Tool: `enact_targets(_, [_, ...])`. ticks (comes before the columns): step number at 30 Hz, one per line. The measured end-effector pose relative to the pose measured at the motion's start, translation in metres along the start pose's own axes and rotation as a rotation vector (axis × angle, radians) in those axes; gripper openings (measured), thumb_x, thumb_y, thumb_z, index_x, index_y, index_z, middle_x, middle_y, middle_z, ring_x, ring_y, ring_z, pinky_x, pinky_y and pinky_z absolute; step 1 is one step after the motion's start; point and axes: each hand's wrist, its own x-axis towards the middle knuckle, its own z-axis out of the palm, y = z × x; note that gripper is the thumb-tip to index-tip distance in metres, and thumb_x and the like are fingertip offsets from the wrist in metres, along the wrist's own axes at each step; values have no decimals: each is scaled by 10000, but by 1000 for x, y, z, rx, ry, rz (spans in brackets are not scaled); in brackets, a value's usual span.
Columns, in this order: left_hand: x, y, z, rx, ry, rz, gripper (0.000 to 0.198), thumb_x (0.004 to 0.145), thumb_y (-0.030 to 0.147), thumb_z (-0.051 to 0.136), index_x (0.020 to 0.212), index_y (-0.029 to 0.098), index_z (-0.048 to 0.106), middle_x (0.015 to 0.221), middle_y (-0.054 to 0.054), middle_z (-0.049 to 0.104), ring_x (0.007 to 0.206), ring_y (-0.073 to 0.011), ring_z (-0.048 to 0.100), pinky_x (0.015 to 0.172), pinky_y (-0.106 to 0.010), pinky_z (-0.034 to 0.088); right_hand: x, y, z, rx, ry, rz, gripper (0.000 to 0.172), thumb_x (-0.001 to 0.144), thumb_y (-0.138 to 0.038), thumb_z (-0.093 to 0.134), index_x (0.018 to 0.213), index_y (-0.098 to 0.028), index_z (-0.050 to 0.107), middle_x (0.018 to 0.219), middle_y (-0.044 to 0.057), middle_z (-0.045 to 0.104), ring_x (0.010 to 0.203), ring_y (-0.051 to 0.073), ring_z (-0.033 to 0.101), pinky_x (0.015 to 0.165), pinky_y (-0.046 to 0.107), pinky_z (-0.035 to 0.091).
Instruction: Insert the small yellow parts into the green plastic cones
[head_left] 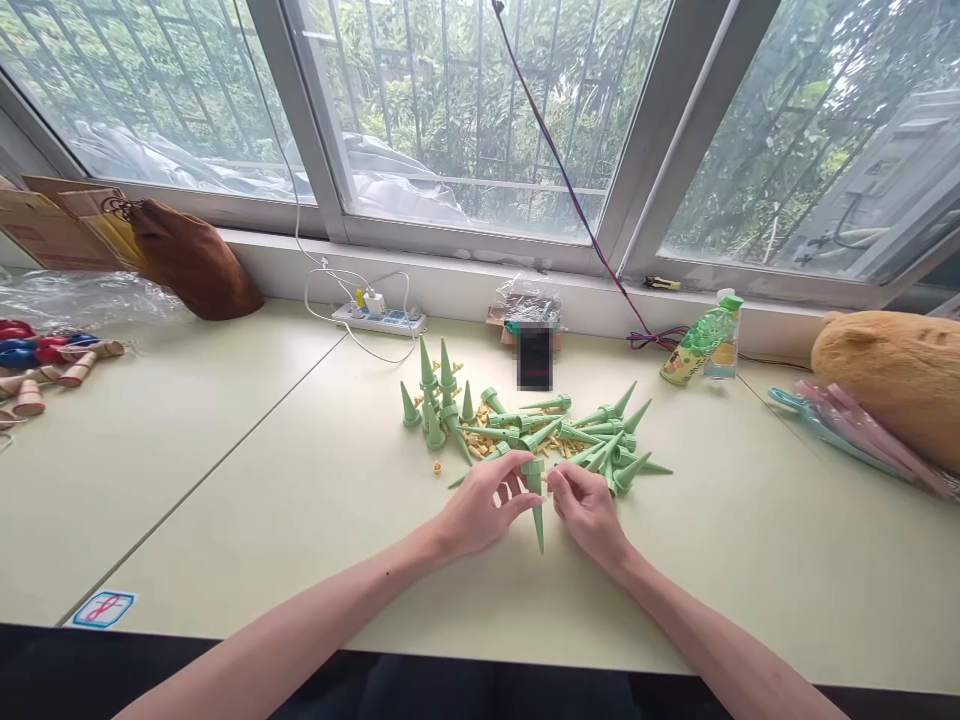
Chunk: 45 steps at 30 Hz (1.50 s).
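Observation:
My left hand (484, 508) is closed on a green plastic watering spike (538, 522), thumb and fingers around its upper part, with the tip pointing down. Against the spike's right side, my right hand (591, 512) pinches a small yellow plastic piece (547, 479), mostly hidden by the fingertips. Just beyond both hands lies a heap of green spikes (600, 450) mixed with small yellow pieces (480, 442). To the left of the heap, several green spikes (433, 432) stand upright, some with yellow pieces on their sides. One yellow piece (437, 468) lies alone nearby.
Behind the heap are a blurred dark rectangle (535, 360) and a power strip (381, 320). A green-capped bottle (701, 340) leans at right, near a tan plush object (892, 375). Wooden kendamas (75, 370) and a brown bag-like object (199, 262) occupy the left.

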Motion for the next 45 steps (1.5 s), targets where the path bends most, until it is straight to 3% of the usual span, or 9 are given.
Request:
enact_targets(4, [-3, -5, 2, 186, 19, 113, 326, 918, 255, 626, 1228, 207, 540, 919, -35, 668, 717, -128, 636, 576, -214, 504, -1, 0, 0, 47, -2, 17, 447, 987, -454, 494, 626, -200, 427, 528, -53, 330, 462, 92, 288, 431, 249, 221])
enact_targets(15, [-5, -9, 1, 340, 64, 297, 337, 980, 289, 545, 1286, 216, 423, 822, -7, 666, 649, -123, 644, 561, -212, 493, -1, -2, 1, 200, -39, -12, 447, 998, -437, 482, 624, -202, 421, 504, -63, 320, 431, 81, 273, 412, 242, 207])
enact_targets(24, [-5, -9, -4, 554, 33, 425, 286, 1010, 235, 429, 1293, 202, 409, 746, 3, 656, 588, -140, 625, 554, -236, 460, -1, -3, 1, 167, -49, 13, 478, 999, -441, 469, 594, -203, 383, 508, -53, 320, 449, 82, 253, 418, 242, 208])
enact_targets(27, [-4, -6, -1, 476, 26, 342, 284, 993, 209, 441, 1276, 218, 416, 869, -21, 679, 621, -128, 634, 564, -231, 481, -1, -2, 3, 171, -36, 22, 465, 1001, -452, 466, 614, -204, 396, 518, -56, 318, 459, 86, 259, 427, 243, 214])
enact_targets(30, [-2, -2, 1, 301, 49, 185, 317, 959, 223, 495, 1265, 237, 417, 1125, -69, 640, 715, -118, 646, 582, -223, 513, 0, -2, 4, 172, 19, 34, 445, 997, -470, 475, 644, -205, 414, 540, -58, 323, 461, 86, 273, 427, 240, 224])
enact_targets(32, [1, 1, 1, 181, 92, 82, 321, 944, 251, 517, 1253, 231, 432, 1172, -80, 605, 752, -119, 639, 574, -216, 517, 0, -2, 4, 179, 67, 45, 436, 990, -483, 487, 661, -208, 412, 555, -61, 328, 457, 83, 280, 421, 236, 225])
enact_targets(35, [5, 4, -2, -14, 134, -60, 183, 966, 345, 496, 1043, 184, 535, 945, -48, 621, 662, -109, 603, 536, -205, 496, 1, -1, 2, 163, 101, 43, 419, 980, -490, 506, 680, -209, 426, 560, -63, 334, 457, 84, 301, 418, 232, 234])
enact_targets(39, [10, 6, -7, -302, 2, -229, 430, 972, 522, 439, 770, 157, 541, 617, 5, 541, 476, -96, 525, 413, -188, 402, 1, 0, 1, 92, 70, 13, 373, 979, -476, 512, 729, -199, 500, 547, -63, 359, 465, 91, 313, 435, 236, 252])
enact_targets(45, [9, 7, -7, -416, -163, -331, 441, 907, 586, 536, 813, 156, 558, 527, 24, 541, 411, -94, 489, 409, -196, 378, 0, 1, 0, 36, 17, 8, 370, 973, -495, 506, 751, -199, 521, 557, -55, 370, 483, 104, 323, 458, 245, 276])
